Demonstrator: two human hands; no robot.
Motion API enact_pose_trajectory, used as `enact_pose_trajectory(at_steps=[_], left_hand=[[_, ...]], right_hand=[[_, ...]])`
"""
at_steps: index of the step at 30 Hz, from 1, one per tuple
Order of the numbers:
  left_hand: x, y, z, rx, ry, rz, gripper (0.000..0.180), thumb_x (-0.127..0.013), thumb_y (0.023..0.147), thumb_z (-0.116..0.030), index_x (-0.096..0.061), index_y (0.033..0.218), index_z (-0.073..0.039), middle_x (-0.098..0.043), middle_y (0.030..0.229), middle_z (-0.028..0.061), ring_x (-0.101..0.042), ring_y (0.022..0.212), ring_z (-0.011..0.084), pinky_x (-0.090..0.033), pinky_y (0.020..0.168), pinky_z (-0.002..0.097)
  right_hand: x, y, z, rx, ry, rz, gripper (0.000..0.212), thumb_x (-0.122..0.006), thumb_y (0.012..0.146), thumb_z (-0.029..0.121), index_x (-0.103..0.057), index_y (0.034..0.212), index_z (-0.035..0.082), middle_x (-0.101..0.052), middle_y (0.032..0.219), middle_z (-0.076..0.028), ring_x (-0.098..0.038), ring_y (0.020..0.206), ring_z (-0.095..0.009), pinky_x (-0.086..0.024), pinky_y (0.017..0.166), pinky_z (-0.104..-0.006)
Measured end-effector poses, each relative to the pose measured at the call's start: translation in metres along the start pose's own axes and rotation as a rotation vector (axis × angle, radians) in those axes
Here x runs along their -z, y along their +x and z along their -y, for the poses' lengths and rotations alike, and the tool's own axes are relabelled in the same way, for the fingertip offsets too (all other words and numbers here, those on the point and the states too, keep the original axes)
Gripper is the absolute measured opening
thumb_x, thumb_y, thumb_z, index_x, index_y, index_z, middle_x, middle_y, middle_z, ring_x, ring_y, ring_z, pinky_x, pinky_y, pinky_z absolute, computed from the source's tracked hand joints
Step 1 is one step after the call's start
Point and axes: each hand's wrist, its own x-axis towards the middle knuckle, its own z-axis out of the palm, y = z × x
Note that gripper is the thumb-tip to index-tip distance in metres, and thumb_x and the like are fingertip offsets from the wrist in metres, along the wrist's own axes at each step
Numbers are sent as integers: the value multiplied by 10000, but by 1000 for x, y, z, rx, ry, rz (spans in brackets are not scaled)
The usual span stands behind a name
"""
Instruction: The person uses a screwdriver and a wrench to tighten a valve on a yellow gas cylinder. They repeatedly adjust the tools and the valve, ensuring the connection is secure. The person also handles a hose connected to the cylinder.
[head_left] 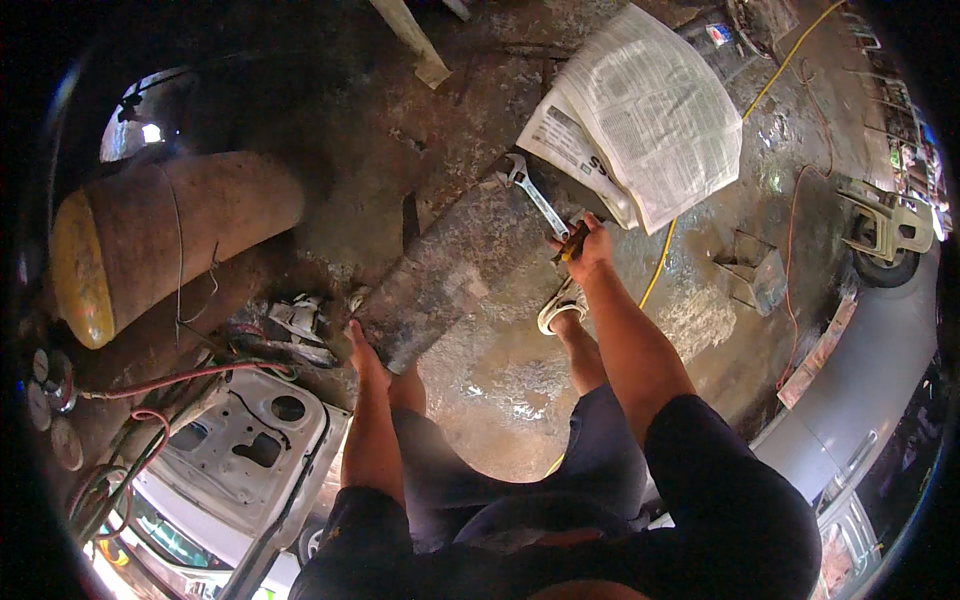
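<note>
A worn, rusty metal bench top (440, 265) slants across the middle in front of me. My left hand (366, 356) is at its near left end, thumb up against the edge; its other fingers are hidden. My right hand (588, 246) is closed around a small tool with a yellow and black handle (573, 243), its working end too small to make out. Right beside that hand lies a silver adjustable wrench (540, 200), jaw pointing away from me. Beyond it a spread newspaper (650, 125) covers the far right part of the bench.
On the left lies a large rusty cylinder (185, 235) with a yellow end. Below it are pressure gauges (58, 385), red hoses (190, 375) and a white car door panel (240, 450). A yellow hose (660, 265) crosses the wet floor. A silver car (850, 350) stands at right.
</note>
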Motion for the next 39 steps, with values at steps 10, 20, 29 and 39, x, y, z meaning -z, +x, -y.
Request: enact_pose_trajectory(at_steps=[10, 20, 29, 39], left_hand=[[20, -66, 159, 91, -20, -10, 814, -587, 980, -724, -516, 1533, -130, -597, 1486, 79, -617, 1265, 341, -503, 1065, 507], [-11, -136, 265, 101, -162, 235, 763, -440, 1030, -728, -491, 1544, -167, -535, 1547, 82, -527, 1375, 343, -399, 1177, 495], [-13, -85, 250, 221, -27, 47, 815, -491, 989, -775, -517, 1547, -183, -593, 1457, 97, -578, 1287, 297, -436, 1128, 484], [17, -108, 105, -489, 1251, -227, 844, -794, 880, -502, -538, 1446, 70, -600, 1424, 309, -634, 1293, 385, -535, 1036, 474]], right_hand=[[100, -32, 54, -62, -174, 6, 212, -546, 1090, 304, -618, 1059, 108, -644, 919, -50, -633, 776, -234, -550, 613, -443], [242, 28, 77, 112, -169, -61, 429, -661, 1011, 515, -630, 1256, 165, -713, 1056, -54, -670, 806, -211, -576, 669, -400], [316, 137, 17, 611, -562, 61, 358, -695, 1022, 411, -609, 1284, 182, -709, 1120, -27, -682, 993, -223, -589, 824, -422], [154, -15, 56, -157, -362, -202, 217, -563, 1080, 322, -549, 1094, 106, -617, 767, -79, -611, 609, -223, -562, 581, -437]])
